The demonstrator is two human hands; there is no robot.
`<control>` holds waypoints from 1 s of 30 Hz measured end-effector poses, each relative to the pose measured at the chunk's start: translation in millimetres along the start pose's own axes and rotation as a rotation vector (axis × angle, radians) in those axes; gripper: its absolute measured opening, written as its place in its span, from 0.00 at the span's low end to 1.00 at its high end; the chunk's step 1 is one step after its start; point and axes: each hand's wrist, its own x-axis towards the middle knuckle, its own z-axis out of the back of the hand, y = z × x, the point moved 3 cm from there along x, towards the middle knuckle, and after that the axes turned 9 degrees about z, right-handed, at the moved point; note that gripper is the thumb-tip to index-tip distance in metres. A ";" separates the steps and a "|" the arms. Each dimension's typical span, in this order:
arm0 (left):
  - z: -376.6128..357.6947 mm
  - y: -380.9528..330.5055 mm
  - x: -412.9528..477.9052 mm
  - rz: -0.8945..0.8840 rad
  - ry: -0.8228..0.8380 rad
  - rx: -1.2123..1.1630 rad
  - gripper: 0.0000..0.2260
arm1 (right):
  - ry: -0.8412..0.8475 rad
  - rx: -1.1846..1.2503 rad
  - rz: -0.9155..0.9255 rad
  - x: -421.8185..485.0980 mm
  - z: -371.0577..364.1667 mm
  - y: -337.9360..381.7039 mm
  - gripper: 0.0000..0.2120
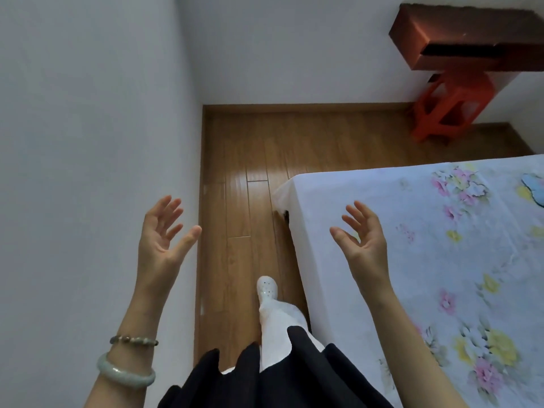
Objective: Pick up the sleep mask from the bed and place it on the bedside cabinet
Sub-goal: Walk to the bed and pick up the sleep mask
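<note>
Both hands are raised in front of the body, palms turned inward toward each other, with nothing held in either. The left hand (164, 234) is seen left of centre, against the white wall (88, 128); its fingers (169, 210) are spread and slightly curled, the thumb pointed toward the middle of the frame. A beaded bracelet (134, 340) and a pale green bangle (125, 373) are worn on the left wrist, at the lower left. The right hand (363, 234) is seen right of centre, over the near corner of the bed (426, 260); its fingers (357, 214) are likewise spread wide and empty.

The bed fills the right and lower right of the frame and is covered with a white sheet printed with pink and yellow flowers. A small blue and white shape (534, 187) is cut off by the right edge on the sheet; whether it is the sleep mask cannot be told, and no mask is clearly made out elsewhere.

A strip of wooden floor (250, 148) runs up the middle between wall and bed. A white shoe (266, 287) and a white trouser leg are seen on it at lower centre, with dark clothing (265, 378) along the bottom edge. At the upper right a reddish-brown cabinet (459, 33) is seen against the far wall, with an orange stool (447, 110) below it on the floor
</note>
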 end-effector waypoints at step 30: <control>-234.1 -97.4 646.1 -0.158 0.579 0.098 0.32 | -0.615 -0.044 -0.195 491.4 -114.6 -76.6 0.26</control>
